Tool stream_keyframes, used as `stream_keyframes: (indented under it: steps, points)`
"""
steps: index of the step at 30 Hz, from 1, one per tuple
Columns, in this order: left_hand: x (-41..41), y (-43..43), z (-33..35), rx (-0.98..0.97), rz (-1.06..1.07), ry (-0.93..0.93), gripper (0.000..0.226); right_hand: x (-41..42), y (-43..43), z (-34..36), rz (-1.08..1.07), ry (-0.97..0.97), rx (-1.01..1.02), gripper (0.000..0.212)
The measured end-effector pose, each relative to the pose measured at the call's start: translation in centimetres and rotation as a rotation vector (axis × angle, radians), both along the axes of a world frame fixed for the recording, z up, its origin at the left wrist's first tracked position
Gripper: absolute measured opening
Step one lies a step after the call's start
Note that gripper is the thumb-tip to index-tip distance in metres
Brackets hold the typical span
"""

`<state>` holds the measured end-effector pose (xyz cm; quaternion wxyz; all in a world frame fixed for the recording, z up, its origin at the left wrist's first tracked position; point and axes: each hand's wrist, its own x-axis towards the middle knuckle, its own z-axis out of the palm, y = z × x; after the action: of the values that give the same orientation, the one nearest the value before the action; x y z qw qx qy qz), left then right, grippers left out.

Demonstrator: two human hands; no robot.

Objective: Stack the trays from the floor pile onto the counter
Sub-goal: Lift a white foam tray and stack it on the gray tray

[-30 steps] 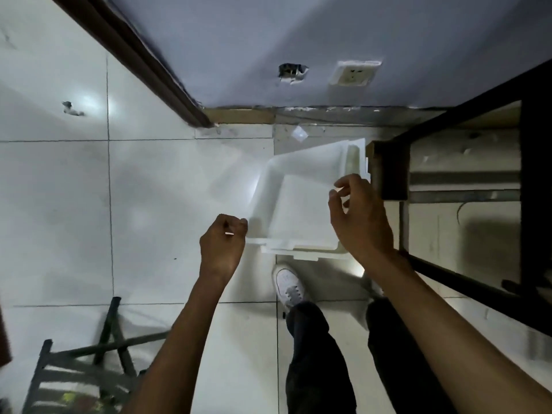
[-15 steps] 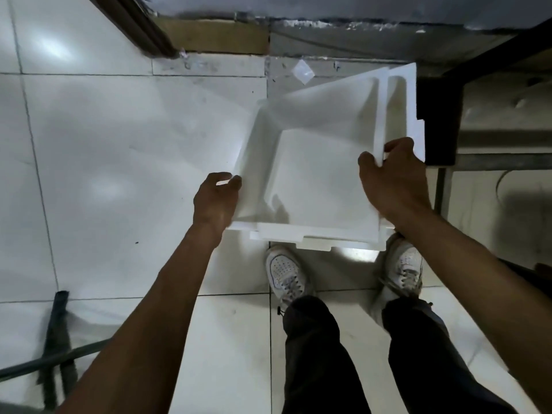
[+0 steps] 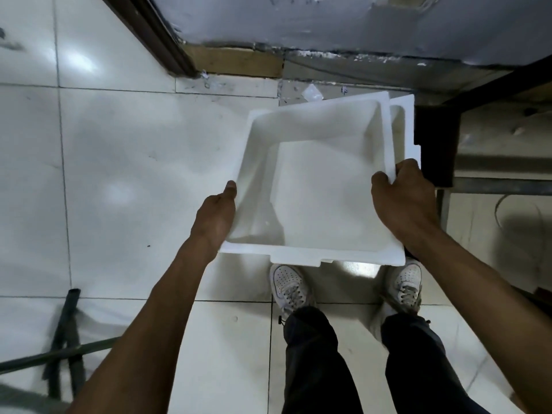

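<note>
A deep white foam tray (image 3: 322, 186) hangs in front of me above the tiled floor, open side up and empty. My left hand (image 3: 216, 218) grips its left rim, thumb over the edge. My right hand (image 3: 401, 198) is closed on its right rim, fingers hidden under the wall. A second white tray edge (image 3: 404, 124) shows just beyond the right rim, partly hidden by the held tray.
A dark metal frame with a thick black post (image 3: 436, 144) stands at the right, close to the tray. My two white shoes (image 3: 288, 283) are below the tray. A dark metal stand (image 3: 64, 333) lies at the lower left. A grey wall (image 3: 298, 22) runs along the top.
My hands went from reaching toward the tray to gripping both its rims, and the tray has come up closer to me and now looks larger.
</note>
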<state>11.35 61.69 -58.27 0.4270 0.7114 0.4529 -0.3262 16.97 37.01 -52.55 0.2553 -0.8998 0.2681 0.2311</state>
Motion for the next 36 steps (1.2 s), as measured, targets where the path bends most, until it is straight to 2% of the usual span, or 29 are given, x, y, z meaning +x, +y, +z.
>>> stream_keyframes:
  steps: [5, 7, 10, 13, 16, 22, 28, 36]
  points:
    - [-0.8, 1.8, 5.5, 0.066, 0.068, 0.024, 0.062, 0.0, 1.5, 4.2, 0.01, 0.027, 0.052, 0.027]
    - [-1.3, 2.9, 8.5, 0.067, 0.149, -0.009, 0.056, 0.2, 2.3, 6.9, 0.01, 0.015, 0.082, 0.031]
    - [-2.2, 4.1, 13.4, 0.03, 0.244, -0.171, 0.044, 0.5, 3.2, 11.2, -0.013, -0.029, 0.163, 0.049]
    - [-2.9, 4.5, 19.3, 0.021, 0.219, -0.331, 0.032, 0.3, 3.7, 15.9, -0.01, -0.082, 0.204, 0.059]
    - [-3.2, 4.6, 25.7, 0.026, 0.286, -0.409, 0.027, -0.2, 3.9, 20.9, 0.012, -0.168, 0.279, 0.059]
    - [-3.7, 3.2, 37.3, -0.029, 0.392, -0.53, 0.029, -0.5, 2.6, 30.7, 0.121, -0.329, 0.347, 0.059]
    - [-3.6, -0.7, 47.0, -0.001, 0.433, -0.604, 0.034, -1.1, -1.0, 39.6, 0.2, -0.496, 0.327, 0.054]
    - [-4.1, -8.5, 55.1, -0.04, 0.354, -0.683, 0.035, -2.7, -9.3, 48.0, 0.105, -0.512, 0.393, 0.046]
